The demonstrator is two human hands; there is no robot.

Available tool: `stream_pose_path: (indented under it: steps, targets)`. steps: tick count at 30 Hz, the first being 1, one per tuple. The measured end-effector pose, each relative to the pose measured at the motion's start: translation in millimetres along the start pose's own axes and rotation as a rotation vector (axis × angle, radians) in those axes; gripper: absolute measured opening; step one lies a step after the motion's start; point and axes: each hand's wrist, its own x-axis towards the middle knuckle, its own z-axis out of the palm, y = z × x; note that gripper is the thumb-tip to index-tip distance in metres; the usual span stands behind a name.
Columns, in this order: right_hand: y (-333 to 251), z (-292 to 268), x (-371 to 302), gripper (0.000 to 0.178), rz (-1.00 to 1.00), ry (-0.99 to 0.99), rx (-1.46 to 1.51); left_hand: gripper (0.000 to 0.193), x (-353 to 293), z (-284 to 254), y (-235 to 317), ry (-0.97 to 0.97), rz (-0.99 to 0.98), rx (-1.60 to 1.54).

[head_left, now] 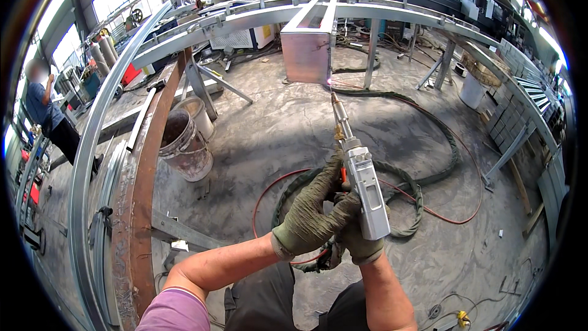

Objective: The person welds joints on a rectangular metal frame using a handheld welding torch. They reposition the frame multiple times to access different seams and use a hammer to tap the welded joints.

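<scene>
Both of my hands wear olive-green work gloves. A silver handheld welding gun [369, 193] with a slim brass-coloured nozzle points away from me. My right hand [362, 246] is closed round it beneath the body, its fingers partly hidden. From the left, my left hand [312, 211] wraps the gun's front part and overlaps the right. The nozzle tip meets or nearly meets the lower right corner of a square metal tube [306, 57], where a small pinkish-white glow shows. That tube lies across a metal rail, its end face toward me and its length running away.
A green-sheathed hose [450, 141] and a thin red cable loop over the concrete floor. Two dirty buckets [187, 147] stand left beside a rusty steel beam [138, 220]. A curved metal rail [239, 23] on legs spans ahead. Another person [46, 107] stands far left. Stacked metal tubes fill the right.
</scene>
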Motion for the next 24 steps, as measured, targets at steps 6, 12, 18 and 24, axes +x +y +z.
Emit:
stream_pose_path:
  steps: [6,12,18,24]
  targets:
    - [4.5,2.9,2.2,0.041,-0.057,0.019,-0.026,0.089,0.7,-2.0,-16.0,0.008,-0.003,-0.049]
    - [-1.2,1.1,6.1,0.039,-0.076,-0.005,-0.1,0.086,0.0,-7.7,-9.2,-0.042,-0.048,-0.011]
    - [3.2,3.8,10.3,0.035,-0.129,0.007,-0.054,0.086,2.9,-8.8,-2.7,-0.052,-0.076,-0.001]
    - [5.9,3.9,11.4,0.027,-0.139,0.008,-0.162,0.086,4.8,-6.3,-0.1,0.019,-0.034,0.032]
